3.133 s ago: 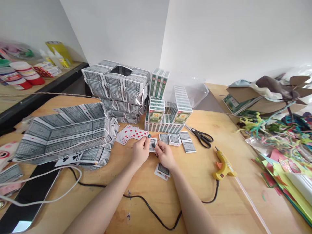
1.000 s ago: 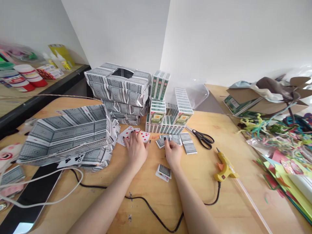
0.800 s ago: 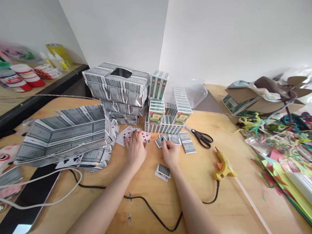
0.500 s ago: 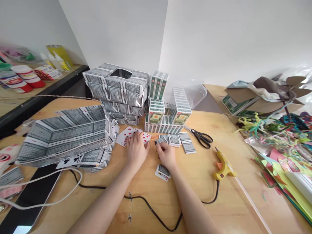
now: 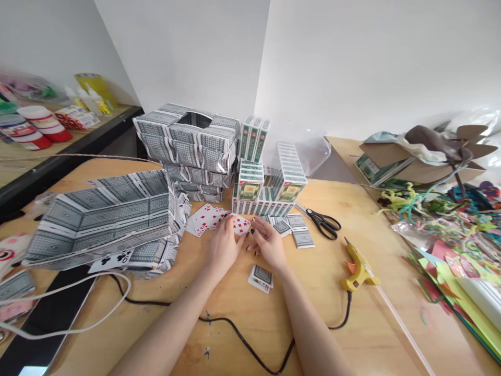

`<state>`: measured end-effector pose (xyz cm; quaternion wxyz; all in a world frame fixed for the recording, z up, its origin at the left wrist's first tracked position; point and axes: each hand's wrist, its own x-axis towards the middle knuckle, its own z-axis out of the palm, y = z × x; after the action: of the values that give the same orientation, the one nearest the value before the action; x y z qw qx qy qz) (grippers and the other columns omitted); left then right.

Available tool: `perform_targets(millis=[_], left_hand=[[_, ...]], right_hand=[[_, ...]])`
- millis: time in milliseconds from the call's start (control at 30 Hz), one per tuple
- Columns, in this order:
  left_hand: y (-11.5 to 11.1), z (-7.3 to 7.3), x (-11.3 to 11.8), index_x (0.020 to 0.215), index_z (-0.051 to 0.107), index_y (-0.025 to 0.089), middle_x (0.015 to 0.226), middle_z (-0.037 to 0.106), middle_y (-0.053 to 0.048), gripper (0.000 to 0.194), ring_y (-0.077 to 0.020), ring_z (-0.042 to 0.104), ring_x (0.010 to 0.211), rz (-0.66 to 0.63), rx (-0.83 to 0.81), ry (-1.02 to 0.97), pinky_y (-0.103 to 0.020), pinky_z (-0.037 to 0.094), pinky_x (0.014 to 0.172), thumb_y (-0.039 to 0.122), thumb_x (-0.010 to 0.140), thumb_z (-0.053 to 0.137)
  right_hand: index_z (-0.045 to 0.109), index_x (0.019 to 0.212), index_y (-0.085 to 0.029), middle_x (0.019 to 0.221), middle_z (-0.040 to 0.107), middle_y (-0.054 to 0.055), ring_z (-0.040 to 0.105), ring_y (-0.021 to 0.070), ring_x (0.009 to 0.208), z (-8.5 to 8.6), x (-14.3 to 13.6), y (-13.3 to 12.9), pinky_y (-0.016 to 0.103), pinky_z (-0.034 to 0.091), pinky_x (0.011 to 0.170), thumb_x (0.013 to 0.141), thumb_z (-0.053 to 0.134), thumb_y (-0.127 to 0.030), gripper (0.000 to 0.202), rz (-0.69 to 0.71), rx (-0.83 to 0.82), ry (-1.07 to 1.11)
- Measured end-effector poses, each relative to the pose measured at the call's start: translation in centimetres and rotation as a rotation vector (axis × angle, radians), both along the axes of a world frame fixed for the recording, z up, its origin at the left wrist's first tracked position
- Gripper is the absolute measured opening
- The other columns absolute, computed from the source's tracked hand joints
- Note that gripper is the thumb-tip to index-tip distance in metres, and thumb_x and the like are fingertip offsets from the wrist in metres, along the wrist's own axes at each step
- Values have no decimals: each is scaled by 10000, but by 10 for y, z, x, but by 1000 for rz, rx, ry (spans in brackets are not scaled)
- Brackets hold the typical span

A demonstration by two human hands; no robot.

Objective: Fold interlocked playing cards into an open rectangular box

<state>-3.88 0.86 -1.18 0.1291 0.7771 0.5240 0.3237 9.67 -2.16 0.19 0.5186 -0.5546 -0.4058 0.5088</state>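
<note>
My left hand (image 5: 225,244) lies palm down over fanned red diamond playing cards (image 5: 207,218), its fingers resting on them and its thumb out to the right. Close beside it my right hand (image 5: 270,245) has its fingers bent and apart, the tips near the right end of a diamond card (image 5: 241,225). No card shows clearly in its grasp. Just beyond it lie face-down grey-patterned cards (image 5: 282,228), with more of them (image 5: 302,237) to the right. Nearer me, between my forearms, rests a small pile of cards (image 5: 261,277).
Green card boxes (image 5: 270,208) are stacked behind, beside a container covered in cards (image 5: 203,146). At left lies an open card-covered tray (image 5: 121,211). Black scissors (image 5: 324,222), a yellow glue gun (image 5: 358,271) and its black cable (image 5: 235,324) occupy the table. Craft scraps (image 5: 442,214) lie far right.
My left hand has slid right, and the diamond cards reach farther right. My right hand has drawn back from the face-down cards, its fingers spreading apart. One of those cards now lies turned.
</note>
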Motion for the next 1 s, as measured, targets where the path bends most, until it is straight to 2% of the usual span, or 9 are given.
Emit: perform_targets(millis=[167,300,400,467,600,667,800,1000], left_hand=[[0,2,0,1162,384,177,1205,491,-123,456,-262,465,1121,6,-7,-39,-381,430,863,287,751,549],[0,5,1,1097,428,181,1165,522,-110,430,-261,482,1098,18,6,-79,-392,415,891,273,710,593],[-2,7,3,1071,434,178,1161,523,-111,461,-270,480,1096,20,26,-120,-415,397,912,274,666,634],[-4,9,5,1086,422,176,1175,510,-117,497,-271,464,1113,2,47,-154,-426,387,922,266,651,646],[-9,14,7,1128,391,179,1199,482,-114,510,-249,439,1141,-76,64,-209,-415,378,937,231,674,617],[-10,17,8,1142,377,178,1219,459,-115,525,-249,413,1159,-89,75,-225,-424,354,957,219,675,612],[-10,21,7,1181,348,180,1266,403,-130,599,-269,363,1186,-47,85,-227,-455,305,980,219,656,633],[-9,21,6,1282,245,193,1264,400,-130,716,-260,363,1187,-97,10,-257,-429,335,961,260,680,626]], right_hand=[[525,1048,-209,1189,525,94,598,100,557,3,3,1,266,499,525,693,608,-299,376,-30,31,289],[553,992,-198,1127,541,71,586,91,578,1,0,2,291,498,610,676,638,-291,340,-41,32,360],[549,986,-193,969,588,41,577,98,565,0,-3,3,284,491,579,673,642,-312,348,-54,32,311],[548,985,-184,791,605,8,557,100,522,0,-4,4,260,472,518,683,630,-335,348,-47,37,247],[575,919,-155,460,479,-71,379,60,326,1,-6,3,195,302,330,725,574,-385,300,-26,30,81],[586,837,-147,415,431,-83,322,46,304,1,-6,2,185,241,310,723,576,-390,269,-49,21,47],[571,753,-153,382,380,-97,272,38,306,1,-4,1,178,194,312,702,595,-395,248,-111,9,109],[489,619,-174,335,380,-94,266,40,280,1,-2,0,180,173,310,700,593,-381,245,-157,-12,133]])
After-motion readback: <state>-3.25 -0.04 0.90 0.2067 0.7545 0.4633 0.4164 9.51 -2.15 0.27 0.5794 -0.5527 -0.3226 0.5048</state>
